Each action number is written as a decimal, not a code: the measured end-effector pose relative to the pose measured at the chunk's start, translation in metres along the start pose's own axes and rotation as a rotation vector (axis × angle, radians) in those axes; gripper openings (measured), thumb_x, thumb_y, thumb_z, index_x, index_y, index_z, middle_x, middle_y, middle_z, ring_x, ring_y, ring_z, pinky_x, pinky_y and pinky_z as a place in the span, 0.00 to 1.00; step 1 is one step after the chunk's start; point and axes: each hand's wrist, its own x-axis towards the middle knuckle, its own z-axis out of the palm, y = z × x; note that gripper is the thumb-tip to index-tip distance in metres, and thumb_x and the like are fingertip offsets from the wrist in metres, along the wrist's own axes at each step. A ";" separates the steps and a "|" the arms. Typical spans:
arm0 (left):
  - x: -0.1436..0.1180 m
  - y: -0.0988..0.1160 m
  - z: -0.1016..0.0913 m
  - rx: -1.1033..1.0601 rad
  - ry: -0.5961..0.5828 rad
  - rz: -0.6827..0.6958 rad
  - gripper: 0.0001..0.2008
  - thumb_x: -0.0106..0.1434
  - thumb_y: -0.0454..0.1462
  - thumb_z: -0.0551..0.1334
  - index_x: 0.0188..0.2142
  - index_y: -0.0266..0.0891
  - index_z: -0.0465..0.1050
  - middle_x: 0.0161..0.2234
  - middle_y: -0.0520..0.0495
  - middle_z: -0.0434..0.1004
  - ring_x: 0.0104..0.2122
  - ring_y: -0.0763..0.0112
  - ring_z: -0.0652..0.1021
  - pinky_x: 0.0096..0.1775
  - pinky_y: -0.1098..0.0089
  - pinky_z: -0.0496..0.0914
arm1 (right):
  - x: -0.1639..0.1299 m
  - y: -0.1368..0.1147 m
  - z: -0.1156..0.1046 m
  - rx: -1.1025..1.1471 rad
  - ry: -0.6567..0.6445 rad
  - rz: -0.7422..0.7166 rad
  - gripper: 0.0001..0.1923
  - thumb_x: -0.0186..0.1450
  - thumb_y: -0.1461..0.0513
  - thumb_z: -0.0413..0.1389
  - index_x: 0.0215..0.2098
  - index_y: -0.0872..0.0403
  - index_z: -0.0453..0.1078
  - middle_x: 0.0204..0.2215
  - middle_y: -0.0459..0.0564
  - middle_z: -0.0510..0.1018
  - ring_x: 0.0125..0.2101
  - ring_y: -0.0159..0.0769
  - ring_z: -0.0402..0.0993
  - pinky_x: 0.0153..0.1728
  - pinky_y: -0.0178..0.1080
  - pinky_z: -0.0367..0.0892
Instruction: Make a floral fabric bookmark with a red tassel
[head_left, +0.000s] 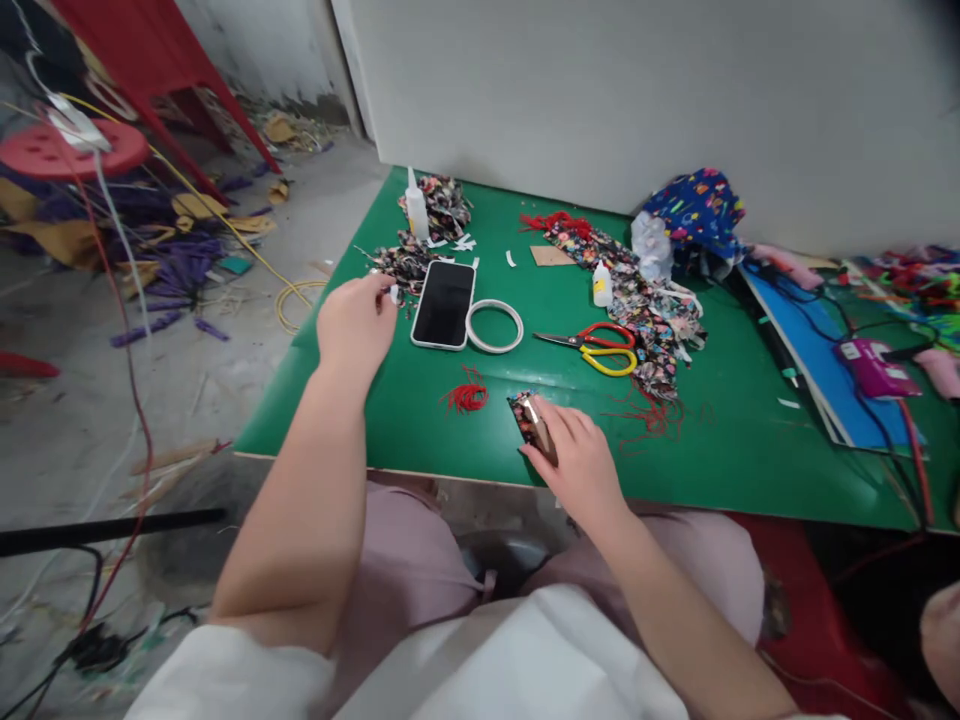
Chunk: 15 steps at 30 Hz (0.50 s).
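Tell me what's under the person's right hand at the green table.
Poking out from under the right hand are part of a dark floral fabric piece and a brown object. The hand covers the rest, so what else lies beneath cannot be seen.

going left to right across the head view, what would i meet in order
Red stool → left hand → phone → white ring → right hand → blue folder. The scissors overlap the right hand's stretch, so they are left out.
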 end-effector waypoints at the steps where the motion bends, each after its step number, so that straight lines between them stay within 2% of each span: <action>1: 0.000 -0.003 0.001 0.019 -0.020 -0.006 0.17 0.59 0.33 0.52 0.45 0.39 0.72 0.37 0.43 0.77 0.39 0.59 0.75 0.42 0.62 0.68 | -0.004 -0.002 0.000 0.004 -0.003 -0.013 0.27 0.63 0.56 0.51 0.59 0.56 0.56 0.48 0.56 0.71 0.47 0.46 0.64 0.48 0.49 0.62; 4: 0.002 -0.010 0.003 0.057 -0.065 -0.038 0.18 0.60 0.33 0.51 0.47 0.40 0.72 0.39 0.42 0.77 0.40 0.58 0.75 0.42 0.61 0.68 | -0.004 -0.001 -0.002 0.036 -0.028 -0.025 0.26 0.64 0.60 0.50 0.59 0.57 0.54 0.48 0.56 0.71 0.47 0.44 0.64 0.49 0.48 0.63; 9: 0.005 -0.017 0.007 0.104 -0.148 -0.114 0.19 0.61 0.33 0.50 0.50 0.42 0.70 0.42 0.41 0.76 0.42 0.56 0.75 0.43 0.59 0.68 | 0.015 0.019 -0.014 0.094 -0.210 -0.093 0.24 0.64 0.65 0.47 0.59 0.52 0.56 0.51 0.53 0.69 0.51 0.43 0.63 0.51 0.50 0.63; 15: 0.012 -0.035 0.028 0.131 -0.226 -0.095 0.17 0.62 0.36 0.50 0.46 0.43 0.73 0.43 0.43 0.76 0.42 0.57 0.75 0.44 0.60 0.68 | 0.041 0.046 -0.018 0.098 -0.357 -0.210 0.29 0.62 0.73 0.41 0.60 0.51 0.55 0.55 0.48 0.67 0.59 0.41 0.53 0.57 0.54 0.53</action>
